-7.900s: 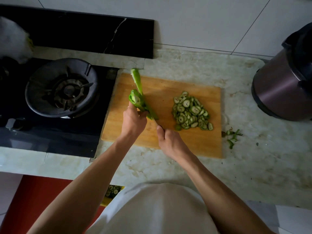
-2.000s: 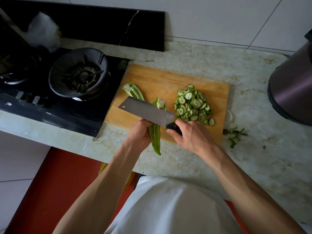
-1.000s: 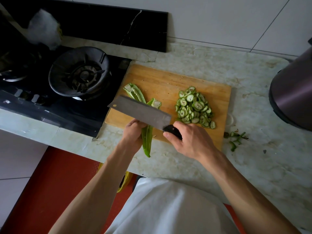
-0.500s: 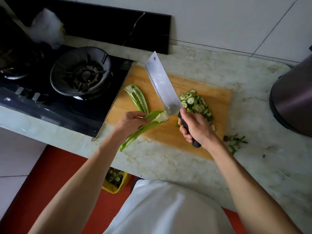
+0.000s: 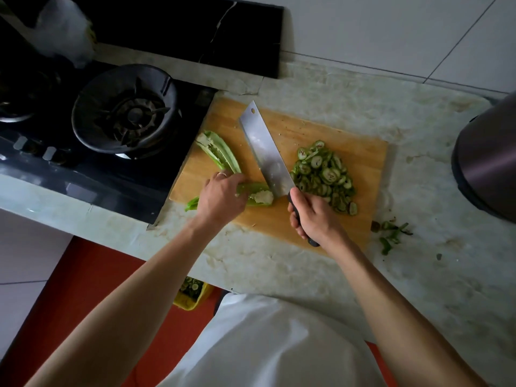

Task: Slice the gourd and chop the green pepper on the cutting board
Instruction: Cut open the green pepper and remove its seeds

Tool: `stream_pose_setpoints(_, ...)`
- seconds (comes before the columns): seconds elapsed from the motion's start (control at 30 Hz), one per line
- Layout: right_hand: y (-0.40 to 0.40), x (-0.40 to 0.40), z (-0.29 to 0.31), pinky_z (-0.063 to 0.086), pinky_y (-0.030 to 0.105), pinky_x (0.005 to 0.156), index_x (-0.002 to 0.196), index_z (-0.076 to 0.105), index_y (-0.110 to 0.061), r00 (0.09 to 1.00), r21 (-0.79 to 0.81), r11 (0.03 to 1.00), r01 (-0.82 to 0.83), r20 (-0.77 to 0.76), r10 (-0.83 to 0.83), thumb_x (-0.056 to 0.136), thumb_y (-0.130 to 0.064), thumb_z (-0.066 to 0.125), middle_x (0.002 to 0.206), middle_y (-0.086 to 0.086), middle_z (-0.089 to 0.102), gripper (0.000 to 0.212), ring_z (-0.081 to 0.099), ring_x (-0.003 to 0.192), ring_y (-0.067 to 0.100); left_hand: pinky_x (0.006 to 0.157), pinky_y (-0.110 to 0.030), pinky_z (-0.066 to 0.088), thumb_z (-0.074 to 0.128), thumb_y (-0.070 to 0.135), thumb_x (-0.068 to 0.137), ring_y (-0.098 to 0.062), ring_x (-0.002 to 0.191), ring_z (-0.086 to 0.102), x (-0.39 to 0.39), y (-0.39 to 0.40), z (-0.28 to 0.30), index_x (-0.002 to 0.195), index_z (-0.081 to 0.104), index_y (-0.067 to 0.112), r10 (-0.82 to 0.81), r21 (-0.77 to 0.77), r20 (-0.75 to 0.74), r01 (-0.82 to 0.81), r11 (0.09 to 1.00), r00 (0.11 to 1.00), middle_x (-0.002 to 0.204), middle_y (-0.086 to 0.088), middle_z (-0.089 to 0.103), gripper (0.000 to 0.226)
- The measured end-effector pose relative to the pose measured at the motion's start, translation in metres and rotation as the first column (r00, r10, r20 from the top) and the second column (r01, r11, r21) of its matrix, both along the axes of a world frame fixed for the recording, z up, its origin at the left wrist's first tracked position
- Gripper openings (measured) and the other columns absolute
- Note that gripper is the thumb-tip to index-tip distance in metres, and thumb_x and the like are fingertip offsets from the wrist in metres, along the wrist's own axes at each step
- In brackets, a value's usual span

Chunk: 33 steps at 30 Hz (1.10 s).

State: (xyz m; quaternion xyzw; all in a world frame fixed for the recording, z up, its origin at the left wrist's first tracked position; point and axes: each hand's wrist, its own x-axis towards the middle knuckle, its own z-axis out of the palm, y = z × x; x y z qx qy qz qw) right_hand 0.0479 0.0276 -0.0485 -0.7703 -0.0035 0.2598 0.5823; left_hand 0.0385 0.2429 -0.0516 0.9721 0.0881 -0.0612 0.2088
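You have one wooden cutting board (image 5: 321, 129) on the counter, and one cleaver (image 5: 265, 152) over it. Two halves of green pepper count up: one pepper half (image 5: 220, 150) lying on the board's left side, and a second pepper half (image 5: 258, 194) under your left hand (image 5: 220, 198). That makes two hands at work, your right hand (image 5: 314, 216) being the other. There is one heap of gourd slices (image 5: 324, 174); the slices overlap too much to count singly. One small scatter of green scraps (image 5: 392, 233) lies off the board. You can see two burners on the stove, the nearer burner (image 5: 125, 107) and a far burner (image 5: 16, 99), plus one dark pot (image 5: 485, 160) and one yellow bin (image 5: 191, 294).
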Motion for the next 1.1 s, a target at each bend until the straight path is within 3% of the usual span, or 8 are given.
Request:
stream_pose_setpoints(0.1, 0.006, 0.003, -0.005, 0.033, 0.025, 0.039, 0.073, 0.052, -0.012, 0.999, -0.016, 0.999, 0.032, -0.020, -0.032, 0.103, -0.047, 0.041, 0.050, 0.002, 0.054, 0.048, 0.044, 0.037, 0.020, 0.092, -0.044, 0.046, 0.068, 0.031, 0.088, -0.034, 0.108, 0.057, -0.017, -0.004, -0.016, 0.124, 0.069, 0.021, -0.054, 0.051, 0.133, 0.047, 0.998, 0.990, 0.117, -0.009, 0.065, 0.037)
stream_pose_setpoints(0.3, 0.012, 0.001, -0.003, 0.033, 0.024, 0.035, 0.075, 0.052, -0.008, 0.998, 0.046, 0.997, 0.060, -0.018, -0.059, 0.104, -0.044, 0.041, 0.051, 0.007, 0.053, 0.047, 0.043, 0.036, 0.019, 0.082, -0.043, 0.050, 0.049, 0.045, 0.092, -0.034, 0.097, 0.058, -0.032, -0.012, -0.032, 0.109, 0.077, 0.019, -0.019, 0.000, 0.219, 0.019, 1.000, 0.976, 0.111, -0.010, 0.064, 0.042)
stream_pose_setpoints(0.5, 0.022, 0.004, -0.007, 0.035, 0.028, 0.037, 0.073, 0.053, -0.008, 0.998, -0.037, 0.998, 0.052, 0.046, -0.051, 0.103, -0.048, 0.040, 0.052, 0.008, 0.055, 0.052, 0.046, 0.037, 0.021, 0.085, -0.042, 0.047, 0.049, 0.053, 0.092, -0.031, 0.099, 0.054, -0.038, -0.023, -0.036, 0.114, 0.076, 0.024, 0.082, -0.040, 0.180, -0.076, 0.996, 0.980, 0.115, -0.010, 0.061, 0.045)
stream_pose_setpoints(0.63, 0.025, 0.004, -0.011, 0.037, 0.025, 0.046, 0.068, 0.053, -0.016, 0.986, -0.101, 0.995, 0.018, 0.169, 0.000, 0.104, -0.046, 0.040, 0.051, 0.006, 0.057, 0.048, 0.050, 0.038, 0.012, 0.087, -0.043, 0.044, 0.067, 0.042, 0.091, -0.031, 0.102, 0.053, -0.037, -0.027, -0.036, 0.114, 0.076, 0.022, 0.140, -0.073, 0.166, -0.129, 0.989, 0.976, 0.113, -0.010, 0.060, 0.031)
stream_pose_setpoints(0.73, 0.029, 0.003, -0.016, 0.040, 0.027, 0.045, 0.068, 0.052, -0.022, 0.973, -0.139, 0.990, 0.026, 0.230, 0.006, 0.101, -0.053, 0.039, 0.051, 0.002, 0.057, 0.047, 0.052, 0.039, 0.010, 0.086, -0.043, 0.044, 0.073, 0.037, 0.089, -0.030, 0.100, 0.053, -0.037, -0.030, -0.036, 0.112, 0.076, 0.021, 0.167, -0.099, 0.175, -0.151, 0.983, 0.970, 0.110, -0.008, 0.059, 0.028)
stream_pose_setpoints(0.87, 0.033, 0.005, -0.022, 0.050, 0.039, 0.055, 0.071, 0.053, -0.021, 0.943, -0.240, 0.970, 0.029, 0.328, 0.054, 0.092, -0.065, 0.031, 0.053, -0.004, 0.056, 0.054, 0.058, 0.050, 0.015, 0.087, -0.043, 0.043, 0.072, 0.037, 0.089, -0.029, 0.101, 0.053, -0.037, -0.032, -0.036, 0.112, 0.076, 0.022, 0.188, -0.115, 0.176, -0.169, 0.979, 0.966, 0.109, -0.007, 0.059, 0.028)
stream_pose_setpoints(1.1, 0.031, 0.001, -0.015, 0.051, 0.041, 0.057, 0.077, 0.057, -0.016, 0.933, -0.214, 0.975, 0.057, 0.360, 0.025, 0.092, -0.066, 0.032, 0.054, 0.000, 0.058, 0.058, 0.060, 0.051, 0.017, 0.087, -0.040, 0.041, 0.068, 0.044, 0.091, -0.027, 0.101, 0.052, -0.036, -0.033, -0.038, 0.112, 0.076, 0.026, 0.207, -0.079, 0.173, -0.196, 0.977, 0.963, 0.109, -0.006, 0.060, 0.029)
